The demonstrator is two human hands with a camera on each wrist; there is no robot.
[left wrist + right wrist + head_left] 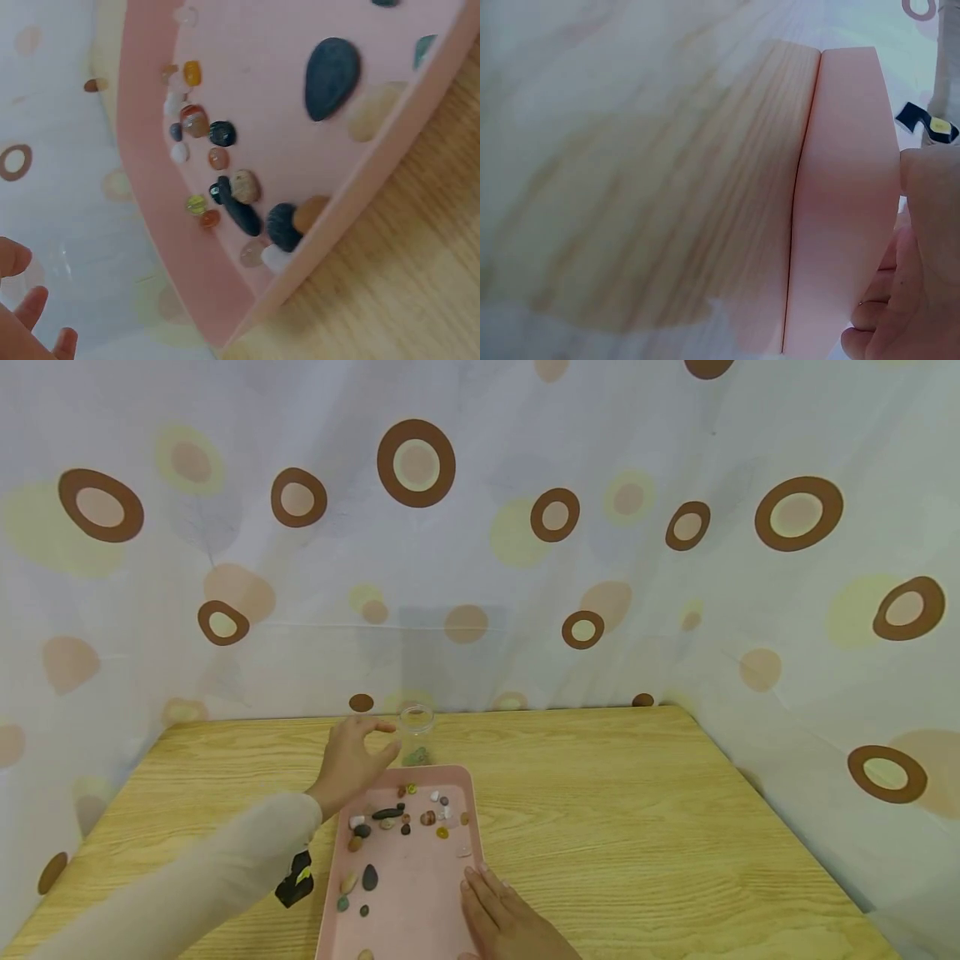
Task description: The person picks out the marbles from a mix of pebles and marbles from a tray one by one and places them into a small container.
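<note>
My left hand (354, 762) hovers over the far left corner of a pink tray (480, 827), beside a clear glass jar (417, 720). Thumb and forefinger are parted, and no stone shows between them. In the left wrist view, spread fingertips (31, 307) appear at the lower left. Green stones (417, 757) lie at the bottom of the jar. My right hand (513, 917) rests on the tray's right rim with its fingers extended. Several small stones are scattered in the tray, among them a dark teardrop stone (370, 877) and a long black stone (387, 814).
The tray and jar stand on a wood-grain table (637, 843). A wall covering (480, 552) printed with brown and yellow circles closes off the back and sides. A black wrist device (295, 883) with a yellow mark hangs by the left sleeve (202, 877).
</note>
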